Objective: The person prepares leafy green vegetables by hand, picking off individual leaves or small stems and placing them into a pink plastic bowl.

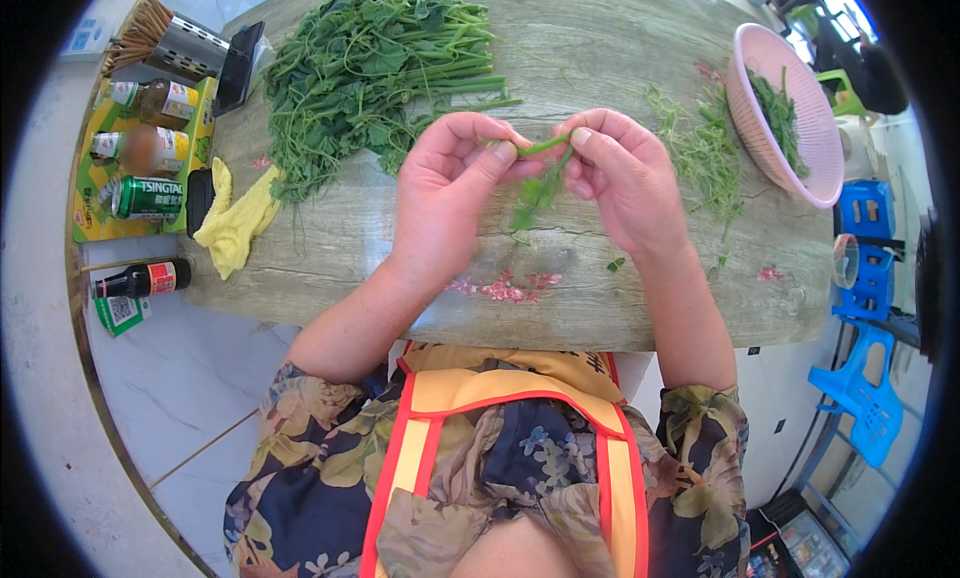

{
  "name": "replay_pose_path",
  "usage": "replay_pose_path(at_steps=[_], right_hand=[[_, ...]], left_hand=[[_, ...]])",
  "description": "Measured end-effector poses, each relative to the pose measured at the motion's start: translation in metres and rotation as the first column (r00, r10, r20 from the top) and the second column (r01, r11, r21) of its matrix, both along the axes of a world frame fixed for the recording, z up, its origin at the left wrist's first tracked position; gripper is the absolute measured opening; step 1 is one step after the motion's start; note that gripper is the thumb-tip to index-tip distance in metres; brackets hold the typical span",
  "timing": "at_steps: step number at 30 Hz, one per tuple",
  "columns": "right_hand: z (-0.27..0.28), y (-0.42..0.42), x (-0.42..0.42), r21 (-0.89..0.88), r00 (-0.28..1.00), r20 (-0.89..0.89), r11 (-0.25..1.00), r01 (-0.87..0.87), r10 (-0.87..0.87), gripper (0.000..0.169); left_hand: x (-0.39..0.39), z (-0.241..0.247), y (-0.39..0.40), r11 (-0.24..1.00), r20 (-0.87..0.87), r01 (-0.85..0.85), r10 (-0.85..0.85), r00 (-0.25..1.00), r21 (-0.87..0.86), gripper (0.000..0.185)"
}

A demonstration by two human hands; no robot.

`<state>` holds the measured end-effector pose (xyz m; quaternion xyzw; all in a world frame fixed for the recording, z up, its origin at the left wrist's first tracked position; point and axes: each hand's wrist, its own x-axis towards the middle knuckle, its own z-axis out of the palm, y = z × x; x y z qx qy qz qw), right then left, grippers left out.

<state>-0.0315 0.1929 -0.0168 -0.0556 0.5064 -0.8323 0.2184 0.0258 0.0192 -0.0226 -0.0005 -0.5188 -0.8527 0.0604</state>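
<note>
Between my two hands a green leafy stem (545, 145) is stretched out. My left hand (456, 184) pinches one end with thumb and forefinger. The other end is gripped between the thumb and fingers of my right hand (621, 174). A small leaf (534, 201) dangles beneath it, above the wood-patterned table. Beyond my left hand lies a large heap of leafy green vine shoots (360, 75), cut ends pointing right. To the right of my right hand is a loose pile of thin peeled strings and tendrils (701, 143).
At the right, a pink plastic basket (816, 139) holds some greens (780, 120). A yellow cloth (238, 222) lies at left. Past it are a phone-like dark device (240, 68), a chopstick holder (187, 45), a Tsingtao can (148, 198) and a dark bottle (142, 279). Blue stools (862, 387) stand at right.
</note>
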Motion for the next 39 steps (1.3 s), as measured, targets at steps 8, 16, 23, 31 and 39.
replay_pose_path(at_steps=[8,16,23,31,39], right_hand=[[0.006,0.003,0.001,0.076,0.972,-0.202,0.991,-0.108,0.122,0.025],[0.005,-0.003,0.008,0.273,0.902,-0.428,0.959,0.073,0.053,0.019],[0.005,-0.001,0.004,0.137,0.914,-0.378,0.967,0.213,-0.148,0.015],[0.019,0.018,-0.005,-0.169,0.921,-0.302,0.965,0.201,-0.245,0.017],[0.039,0.092,-0.029,-0.537,0.893,-0.260,0.823,0.182,-0.367,0.016]], left_hand=[[-0.007,0.004,-0.006,0.999,0.033,-0.033,0.032,0.999,0.042,0.010],[-0.008,-0.003,-0.007,0.999,0.069,-0.017,0.015,0.998,0.035,0.011],[-0.011,-0.008,-0.006,0.998,0.158,0.001,-0.011,0.987,0.066,0.011],[-0.016,-0.014,-0.014,0.994,0.222,-0.031,0.006,0.975,0.108,0.011],[-0.019,-0.019,-0.023,0.983,0.250,-0.069,0.025,0.968,0.169,0.011]])
